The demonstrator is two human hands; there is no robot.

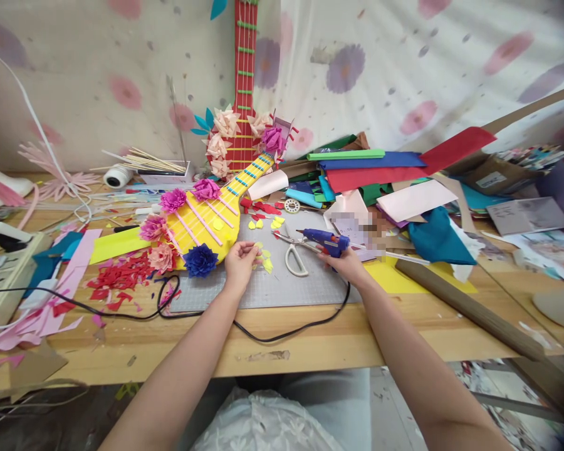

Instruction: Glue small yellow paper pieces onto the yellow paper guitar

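My left hand (237,265) pinches small pale yellow paper petals (266,262) over the grey cutting mat (272,291). A blue glue gun (326,240) is in my right hand (346,263), its nozzle pointing left. Its black cord (305,331) loops along the table's front. Between my hands lie scissors (295,257) with pale handles. A yellow paper pipa-shaped instrument (207,219), trimmed with pink strips and paper flowers, leans left of my left hand. The dark blue flower (200,260) is nearest that hand. More yellow petals (277,222) rest on the mat behind.
A red paper instrument (245,75) stands against the curtain. Folded coloured paper (371,164) is piled at the back right, and a brown tube (470,310) lies below it. Red scraps (122,275) and pink strips (32,319) cover the left, beside a box of sticks (162,175).
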